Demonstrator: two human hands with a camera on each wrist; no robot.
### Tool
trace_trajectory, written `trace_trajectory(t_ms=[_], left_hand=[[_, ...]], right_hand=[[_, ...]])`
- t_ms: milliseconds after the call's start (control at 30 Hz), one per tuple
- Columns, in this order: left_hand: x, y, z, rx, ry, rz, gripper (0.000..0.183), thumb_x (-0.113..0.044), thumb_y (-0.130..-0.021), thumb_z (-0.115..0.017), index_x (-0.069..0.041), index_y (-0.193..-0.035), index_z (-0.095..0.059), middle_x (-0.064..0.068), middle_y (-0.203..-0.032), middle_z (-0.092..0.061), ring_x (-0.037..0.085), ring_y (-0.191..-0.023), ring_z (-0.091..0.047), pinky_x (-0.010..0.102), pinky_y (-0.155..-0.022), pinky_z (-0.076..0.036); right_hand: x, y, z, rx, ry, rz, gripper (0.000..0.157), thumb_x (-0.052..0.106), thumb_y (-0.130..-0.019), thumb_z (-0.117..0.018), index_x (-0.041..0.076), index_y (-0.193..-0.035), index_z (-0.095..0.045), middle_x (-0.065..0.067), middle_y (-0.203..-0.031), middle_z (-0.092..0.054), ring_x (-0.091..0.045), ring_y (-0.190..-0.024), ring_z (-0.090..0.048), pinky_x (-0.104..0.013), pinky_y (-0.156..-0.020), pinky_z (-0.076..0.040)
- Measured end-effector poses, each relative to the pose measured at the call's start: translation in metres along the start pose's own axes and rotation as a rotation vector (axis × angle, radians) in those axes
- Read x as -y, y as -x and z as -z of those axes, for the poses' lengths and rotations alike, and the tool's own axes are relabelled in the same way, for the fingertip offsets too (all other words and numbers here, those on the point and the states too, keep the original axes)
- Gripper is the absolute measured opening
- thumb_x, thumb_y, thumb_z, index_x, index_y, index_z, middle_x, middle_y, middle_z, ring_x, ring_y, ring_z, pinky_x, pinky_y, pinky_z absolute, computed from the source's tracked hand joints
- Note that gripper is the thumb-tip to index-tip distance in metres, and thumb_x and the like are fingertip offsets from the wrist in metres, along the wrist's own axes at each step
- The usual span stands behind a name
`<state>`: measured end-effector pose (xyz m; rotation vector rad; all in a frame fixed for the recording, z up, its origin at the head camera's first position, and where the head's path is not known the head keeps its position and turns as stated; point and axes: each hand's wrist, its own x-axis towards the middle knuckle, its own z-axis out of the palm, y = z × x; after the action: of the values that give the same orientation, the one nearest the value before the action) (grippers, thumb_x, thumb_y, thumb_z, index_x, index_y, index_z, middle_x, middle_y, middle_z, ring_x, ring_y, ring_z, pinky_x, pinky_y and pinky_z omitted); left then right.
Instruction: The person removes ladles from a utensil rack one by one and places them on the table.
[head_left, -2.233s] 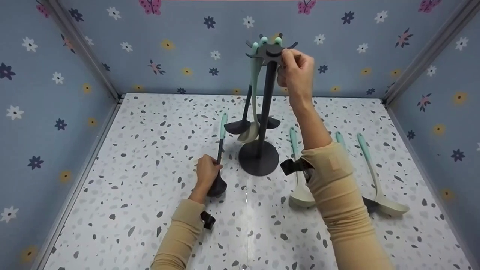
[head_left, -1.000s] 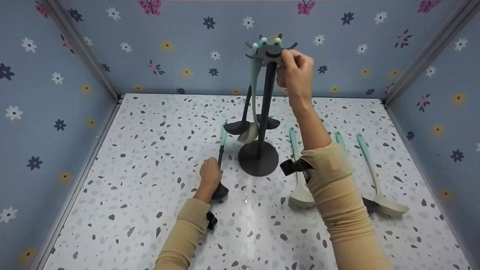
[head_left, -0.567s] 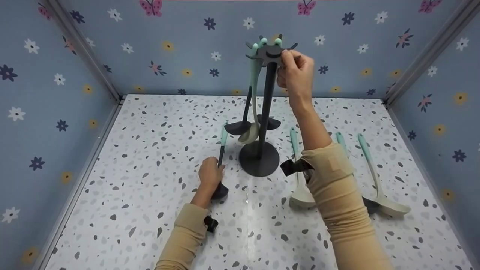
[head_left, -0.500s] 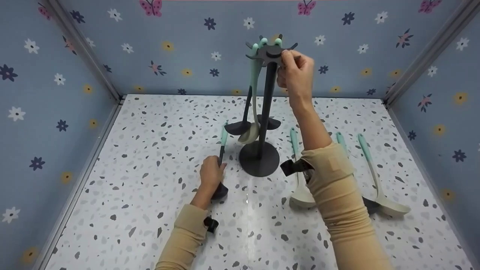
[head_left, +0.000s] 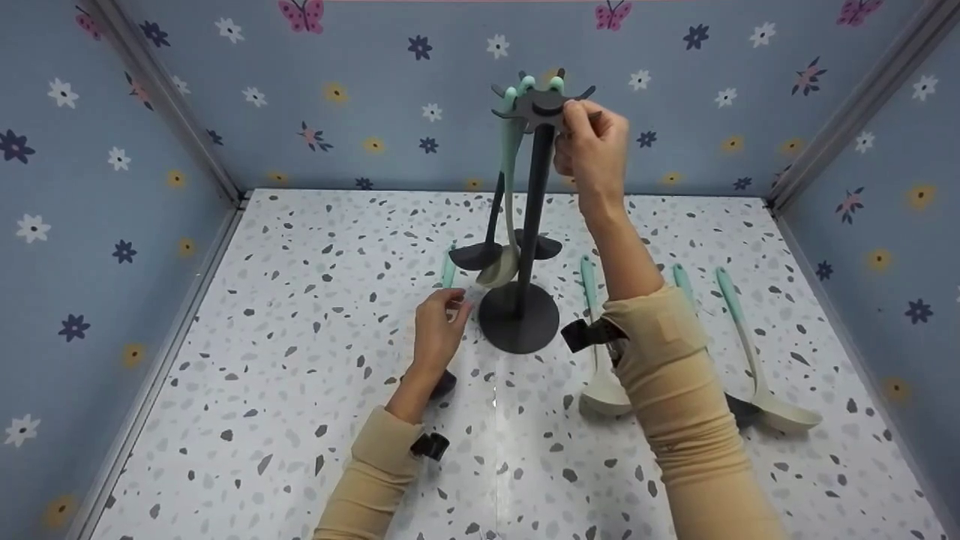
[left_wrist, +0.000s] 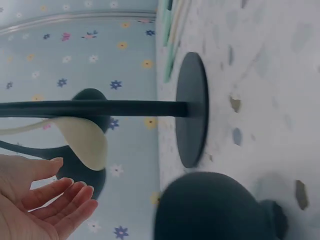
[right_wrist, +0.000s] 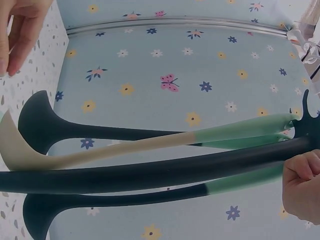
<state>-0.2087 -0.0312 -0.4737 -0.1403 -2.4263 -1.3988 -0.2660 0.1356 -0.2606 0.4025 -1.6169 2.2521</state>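
Note:
In the head view my right hand [head_left: 598,154] pinches a hook at the top of a dark utensil stand [head_left: 529,210]. Hanging from the stand are a cream ladle [head_left: 498,268] and two black ladles, one [head_left: 472,256] to the left and one [head_left: 546,247] behind the pole, all with mint handles. My left hand [head_left: 439,330], fingers loosely bent and holding nothing, is over another black ladle [head_left: 445,384] on the table, hiding the middle of it. That ladle's dark bowl [left_wrist: 205,210] looms below the hand in the left wrist view.
Right of the stand base [head_left: 517,330] lie a cream ladle [head_left: 604,397], a second cream ladle [head_left: 784,414] and a black bowl [head_left: 741,411], partly hidden by my right sleeve. Flower-patterned walls [head_left: 420,150] enclose the speckled table [head_left: 300,420] at the back and sides.
My left hand has let go of the black ladle's shaft and moved up and slightly right, toward its handle. The ladle stays on the table. The right hand keeps its grip on the stand.

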Motion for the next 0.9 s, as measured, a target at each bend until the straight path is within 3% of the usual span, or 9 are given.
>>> trace_trajectory(t_ms=[133, 267, 367, 467, 667, 900], left_hand=[[-0.010, -0.004, -0.001, -0.008, 0.114, -0.049, 0.022, -0.003, -0.081, -0.064, 0.007, -0.101, -0.061, 0.015, -0.092, -0.062, 0.023, -0.082, -0.061, 0.034, -0.070, -0.051], [-0.017, -0.009, -0.008, -0.052, 0.241, -0.145, 0.023, -0.005, -0.083, -0.062, 0.008, -0.102, -0.060, 0.017, -0.093, -0.061, 0.022, -0.085, -0.061, 0.029, -0.070, -0.052], [-0.036, -0.011, -0.006, -0.091, 0.297, -0.215, 0.021, -0.001, -0.083, -0.060, 0.011, -0.101, -0.059, 0.021, -0.091, -0.061, 0.026, -0.084, -0.061, 0.031, -0.069, -0.052], [-0.044, -0.015, -0.011, -0.112, 0.346, -0.257, 0.022, 0.001, -0.083, -0.059, 0.012, -0.103, -0.058, 0.021, -0.092, -0.060, 0.028, -0.085, -0.060, 0.033, -0.069, -0.052], [-0.038, -0.029, -0.026, -0.113, 0.383, -0.294, 0.027, -0.004, -0.085, -0.058, 0.009, -0.108, -0.056, 0.019, -0.097, -0.058, 0.024, -0.088, -0.060, 0.028, -0.072, -0.051], [-0.046, -0.045, -0.030, -0.087, 0.421, -0.241, 0.031, -0.007, -0.086, -0.058, 0.009, -0.112, -0.054, 0.022, -0.100, -0.058, 0.026, -0.089, -0.060, 0.025, -0.076, -0.049]], right_hand=[[0.000, 0.000, 0.000, 0.005, 0.003, 0.011, 0.033, 0.001, -0.088, -0.043, 0.003, -0.056, -0.042, -0.002, -0.043, -0.025, -0.010, -0.036, -0.021, -0.021, -0.036, -0.016], [-0.001, 0.000, 0.001, 0.007, 0.009, 0.017, 0.033, 0.001, -0.089, -0.043, 0.003, -0.056, -0.043, -0.002, -0.044, -0.026, -0.010, -0.036, -0.022, -0.020, -0.035, -0.017], [-0.001, 0.000, 0.002, 0.008, 0.010, 0.023, 0.033, 0.001, -0.089, -0.043, 0.003, -0.056, -0.043, -0.002, -0.044, -0.026, -0.010, -0.036, -0.022, -0.021, -0.035, -0.017], [-0.002, 0.000, 0.002, 0.011, 0.013, 0.027, 0.033, 0.001, -0.089, -0.043, 0.003, -0.056, -0.044, -0.002, -0.044, -0.027, -0.010, -0.036, -0.023, -0.021, -0.035, -0.018], [-0.002, 0.000, 0.002, 0.013, 0.024, 0.025, 0.032, 0.002, -0.089, -0.044, 0.003, -0.057, -0.044, -0.002, -0.044, -0.027, -0.010, -0.036, -0.024, -0.022, -0.035, -0.018], [-0.002, 0.000, 0.001, 0.017, 0.014, 0.023, 0.033, 0.001, -0.089, -0.043, 0.003, -0.057, -0.044, -0.002, -0.044, -0.027, -0.010, -0.036, -0.023, -0.021, -0.035, -0.018]])
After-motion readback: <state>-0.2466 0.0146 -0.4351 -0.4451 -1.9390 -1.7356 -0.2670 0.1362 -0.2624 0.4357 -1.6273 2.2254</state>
